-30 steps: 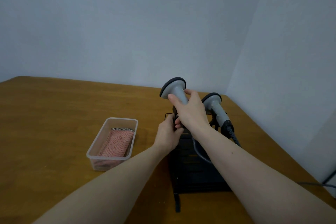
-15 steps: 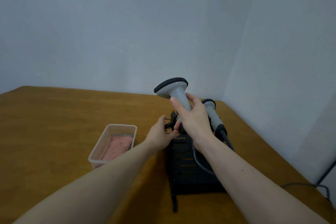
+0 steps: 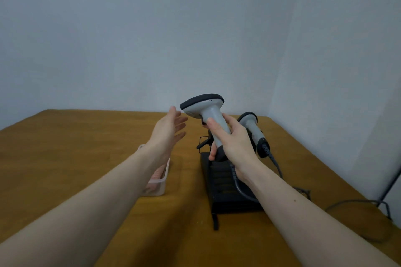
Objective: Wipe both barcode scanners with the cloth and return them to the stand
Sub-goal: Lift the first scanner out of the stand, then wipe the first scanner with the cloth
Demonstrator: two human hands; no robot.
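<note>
Above the stand (image 3: pixel 227 188), scanner (image 3: pixel 208 115) upright — head pointing left, right hand (image 3: pixel 234 143) gripping, left hand (image 3: pixel 169 130) spread.

On the surface (image 3: pixel 65 158) the stand (image 3: pixel 227 188) sat right of the tub (image 3: pixel 161 182), which held the cloth (image 3: pixel 157 174). One scanner (image 3: pixel 252 129) stood in the stand; the other scanner (image 3: pixel 206 112) was above it, between both hands.

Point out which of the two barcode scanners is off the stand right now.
The nearer scanner, gripped by its handle in the right hand above the stand. The other scanner sits behind it, untouched.
</note>
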